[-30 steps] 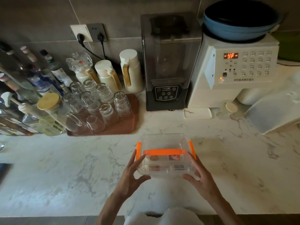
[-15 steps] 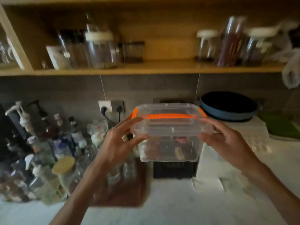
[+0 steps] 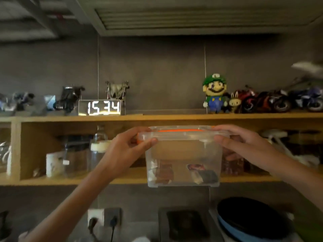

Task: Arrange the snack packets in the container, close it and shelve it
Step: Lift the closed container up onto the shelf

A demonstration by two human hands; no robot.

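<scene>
- Our left hand and right hand clasp the lidded clear container, snack packets inside, level with the wooden shelf.
- We should keep it flat and slide it between the jars.

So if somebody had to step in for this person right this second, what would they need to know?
Left hand: gripping the left end of the clear container at its rim.
Right hand: gripping the right end the same way.
Container: held in the air in front of the lower wooden shelf, lid on, snack packets lying at the bottom.
Done: packets in, lid appears closed, container lifted.
Left: slide it into the open gap on that shelf between the jars and let go.
</scene>
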